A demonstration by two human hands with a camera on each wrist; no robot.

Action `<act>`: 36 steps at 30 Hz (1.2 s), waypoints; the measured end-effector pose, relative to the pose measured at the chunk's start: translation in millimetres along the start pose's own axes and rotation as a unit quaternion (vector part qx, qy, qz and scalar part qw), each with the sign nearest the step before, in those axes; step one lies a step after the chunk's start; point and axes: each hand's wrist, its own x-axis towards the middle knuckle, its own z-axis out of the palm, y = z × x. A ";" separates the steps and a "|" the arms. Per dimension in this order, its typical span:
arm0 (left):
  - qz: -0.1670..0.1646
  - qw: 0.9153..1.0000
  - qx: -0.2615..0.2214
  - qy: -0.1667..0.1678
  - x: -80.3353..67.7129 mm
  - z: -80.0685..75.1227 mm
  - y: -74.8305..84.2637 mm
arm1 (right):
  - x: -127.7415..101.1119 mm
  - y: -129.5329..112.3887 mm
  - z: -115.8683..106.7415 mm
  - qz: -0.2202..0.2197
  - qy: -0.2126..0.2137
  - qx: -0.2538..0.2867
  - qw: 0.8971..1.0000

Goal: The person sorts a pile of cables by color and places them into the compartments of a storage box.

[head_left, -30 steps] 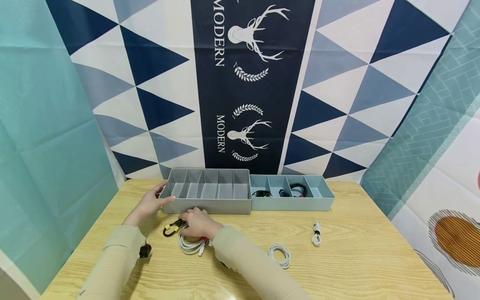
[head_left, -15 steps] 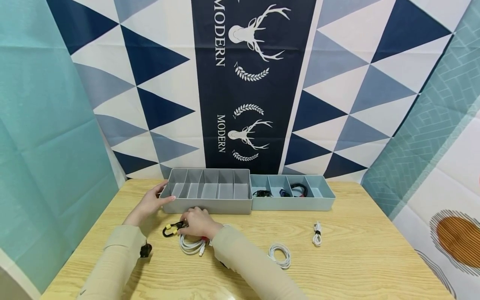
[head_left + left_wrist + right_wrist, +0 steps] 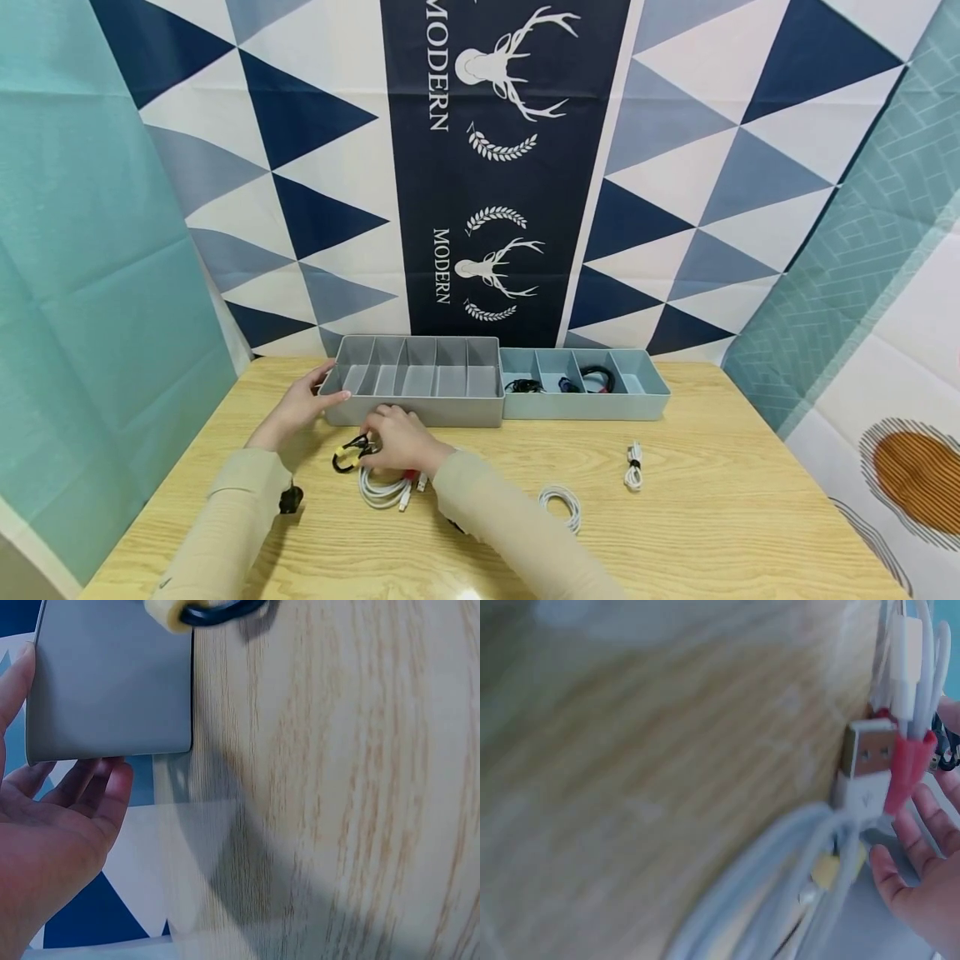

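1. The left hand (image 3: 298, 408) rests against the left end of the grey divided tray (image 3: 417, 410); its fingers (image 3: 90, 787) lie straight and relaxed along the tray's wall, thumb on the front corner, gripping nothing.
2. The right hand (image 3: 401, 437) sits on the bench (image 3: 720, 517) just in front of that grey tray; its fingers are curled round a small black cable with yellow bands (image 3: 347, 454), pinching it at its right end; the cable's loop sticks out to the left of the hand, close above the wood.
3. Directly under and beside the right hand lies a coil of white cable (image 3: 382, 487); the right wrist view shows a USB plug (image 3: 864, 750) and a red tie (image 3: 904, 769) on it, though that view is blurred.
4. To the right of the grey tray, touching it end to end, stands a light blue tray (image 3: 585, 407); dark cables lie in its compartments.
5. Further right on the bench lie a second white coil (image 3: 561, 506) and a small bundled white cable (image 3: 633, 467), well apart from both hands.
6. A black plug (image 3: 289, 500) lies by the left sleeve.
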 end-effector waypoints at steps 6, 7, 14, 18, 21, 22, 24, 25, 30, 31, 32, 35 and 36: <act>-0.002 1.000 0.005 0.003 0.6 -0.7 -1.9 | -5.4 2.6 -13.6 -0.017 0.008 0.003 1.000; -0.002 1.000 0.007 0.004 0.8 -0.8 -2.2 | -5.9 3.0 -16.1 -0.018 0.008 0.005 1.000; -0.004 1.000 0.003 0.005 0.6 -0.5 -3.9 | -10.6 5.4 -29.0 -0.027 0.007 -0.001 1.000; -0.005 1.000 -0.002 0.002 0.9 -0.4 -3.7 | -13.0 8.2 -35.7 -0.038 0.009 0.000 0.999; -0.007 1.000 -0.006 0.002 1.5 -0.2 -3.2 | -14.5 10.8 -42.0 -0.039 0.005 0.005 0.999; -0.007 1.000 -0.007 0.002 1.7 -0.1 -3.4 | -15.0 11.8 -44.3 -0.039 0.005 0.006 0.999; -0.006 1.000 -0.006 0.001 1.5 0.0 -3.6 | -15.7 13.4 -48.9 -0.039 0.004 0.008 0.999; -0.008 1.000 -0.009 0.004 1.7 0.1 -3.7 | -16.1 14.1 -51.5 -0.039 0.004 0.009 0.999; -0.007 1.000 -0.008 0.006 2.5 0.7 -4.0 | -17.3 17.3 -64.8 -0.041 0.005 0.008 0.999; -0.008 1.000 -0.009 0.006 2.5 0.7 -3.9 | -17.4 18.1 -67.3 -0.044 0.005 0.006 0.999; -0.009 1.000 -0.009 0.006 2.5 0.6 -3.9 | -17.3 19.0 -69.7 -0.046 0.006 0.006 0.999; -0.010 1.000 -0.007 0.005 1.8 -0.1 -3.4 | -17.0 21.4 -76.8 -0.047 0.007 0.005 0.999; -0.009 1.000 -0.007 0.004 1.7 -0.2 -3.1 | -17.0 22.2 -79.1 -0.044 0.006 0.008 0.999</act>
